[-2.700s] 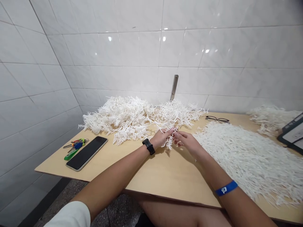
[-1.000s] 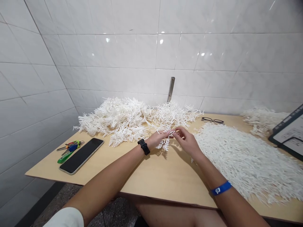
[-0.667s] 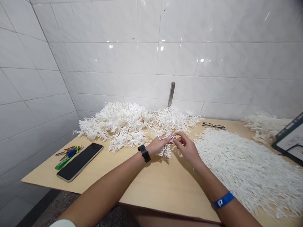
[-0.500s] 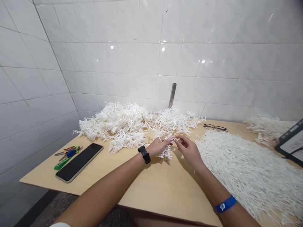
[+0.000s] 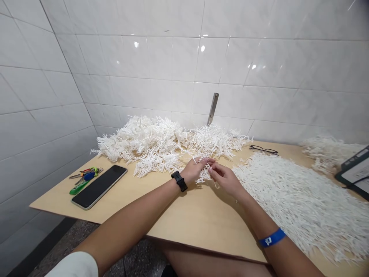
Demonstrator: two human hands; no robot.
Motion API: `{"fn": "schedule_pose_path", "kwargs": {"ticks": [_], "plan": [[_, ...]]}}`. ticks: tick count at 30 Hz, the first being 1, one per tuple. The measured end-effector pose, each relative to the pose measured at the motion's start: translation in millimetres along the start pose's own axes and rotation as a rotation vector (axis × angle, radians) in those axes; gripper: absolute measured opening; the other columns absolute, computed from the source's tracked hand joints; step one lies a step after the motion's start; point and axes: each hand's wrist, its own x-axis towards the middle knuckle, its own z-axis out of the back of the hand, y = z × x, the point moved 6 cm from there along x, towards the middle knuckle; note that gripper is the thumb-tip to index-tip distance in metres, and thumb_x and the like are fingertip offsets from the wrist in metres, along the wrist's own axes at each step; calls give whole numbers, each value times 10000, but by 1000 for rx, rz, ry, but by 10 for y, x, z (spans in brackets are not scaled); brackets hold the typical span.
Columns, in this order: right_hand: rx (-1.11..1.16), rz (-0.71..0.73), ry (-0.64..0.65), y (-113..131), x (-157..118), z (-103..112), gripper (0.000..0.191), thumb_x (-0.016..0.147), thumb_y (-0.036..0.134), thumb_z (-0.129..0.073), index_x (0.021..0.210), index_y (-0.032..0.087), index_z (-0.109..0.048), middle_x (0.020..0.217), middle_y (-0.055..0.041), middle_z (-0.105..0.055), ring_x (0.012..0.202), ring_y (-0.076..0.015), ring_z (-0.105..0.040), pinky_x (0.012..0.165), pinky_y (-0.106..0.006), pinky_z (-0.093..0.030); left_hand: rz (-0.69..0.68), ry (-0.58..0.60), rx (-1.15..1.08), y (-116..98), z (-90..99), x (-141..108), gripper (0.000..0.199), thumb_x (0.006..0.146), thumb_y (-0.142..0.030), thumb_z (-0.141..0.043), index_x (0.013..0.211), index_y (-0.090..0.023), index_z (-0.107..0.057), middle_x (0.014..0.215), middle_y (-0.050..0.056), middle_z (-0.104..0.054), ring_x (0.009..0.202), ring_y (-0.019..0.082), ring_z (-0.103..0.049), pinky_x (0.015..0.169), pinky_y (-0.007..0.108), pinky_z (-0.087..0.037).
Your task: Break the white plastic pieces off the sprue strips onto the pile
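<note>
Between the left forearm (image 5: 135, 213) and the right forearm (image 5: 256, 215), a passage is left over the tabletop (image 5: 198, 219), open toward the front edge. Another is left between the phone (image 5: 99, 186) and the left forearm. Toward the wall (image 5: 173, 57), the way is blocked by the tangled white pile (image 5: 147, 140) and the upright metal strip (image 5: 213, 109). To the right, low reach is obstructed by the white strand spread (image 5: 302, 200), with the eyeglasses (image 5: 263, 149) behind it.

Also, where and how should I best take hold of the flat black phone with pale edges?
Probably grip the phone by its long edges near the middle, coming from above and the right: it lies flat, screen up, and the green key tag sits close to its left edge.
</note>
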Motion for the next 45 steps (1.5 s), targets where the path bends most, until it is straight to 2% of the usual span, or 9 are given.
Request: {"fn": "schedule_pose_path", "kwargs": {"ticks": [4,7,10,14,17,21,26,32,45], "plan": [[-1,3,67,55,-23,-103,296,847,407,-464,630,208,-492,603,10,-490,594,-147,-442,586,-280,-334,78,-162,-40,76,99,7,486,799,-594,-572,884,-127,-677,711,65,-681,683,185,-630,743,343,-495],[-53,38,40,85,-29,-104,292,843,395,-451,629,205,-512,606,6,-501,605,-151,-449,585,-277,-333,91,-273,-66,67,231,33,477,808,-593,-564,822,-125,-655,659,73,-673,635,182,-626,725,349,-498],[-272,-23,-13,-5,-17,7,297,866,353,-413,667,196,-568,628,-9,-552,607,-155,-472,582,-276,-334,81,-161,-126,5,203,63,494,795,-600,-579,838,-115,-662,818,127,-714,763,219,-667,811,387,-500],[-586,-108,-123,-129,2,265,243,814,230,-464,899,181,-686,992,-87,-677,888,-215,-576,742,-298,-384,73,-50,-102,-35,108,43,541,769,-602,-612,949,-99,-701,1080,172,-689,992,278,-646,926,431,-465],[-453,-134,-181,-150,15,341,292,859,345,-464,913,175,-696,987,-94,-688,892,-228,-593,766,-313,-409,55,0,-49,-20,51,20,558,770,-594,-616,1038,-113,-707,1152,162,-667,1101,297,-599,997,452,-419],[-70,-113,-149,-112,37,207,430,859,544,-465,932,183,-687,892,-71,-687,798,-207,-598,704,-302,-435,26,56,45,5,-11,-3,517,777,-560,-629,1085,-152,-707,1105,117,-684,1140,276,-568,1053,432,-369],[75,-38,-99,-15,40,65,437,830,571,-495,664,181,-599,628,-23,-564,613,-162,-504,596,-286,-389,-9,94,30,-1,-87,-9,491,782,-562,-623,984,-124,-715,801,80,-674,825,199,-633,865,366,-481],[85,7,-20,37,16,35,434,855,508,-482,594,175,-578,607,-24,-567,630,-157,-519,634,-283,-388,-54,65,-64,-80,-93,-20,489,819,-567,-570,875,-91,-664,623,55,-627,606,168,-613,639,303,-499],[-101,-34,-42,22,13,126,364,795,354,-424,463,205,-417,476,14,-452,499,-122,-418,536,-259,-316,168,-150,-272,149,35,24,324,853,-420,-593,776,-105,-592,620,74,-661,577,173,-646,653,345,-539]]}}
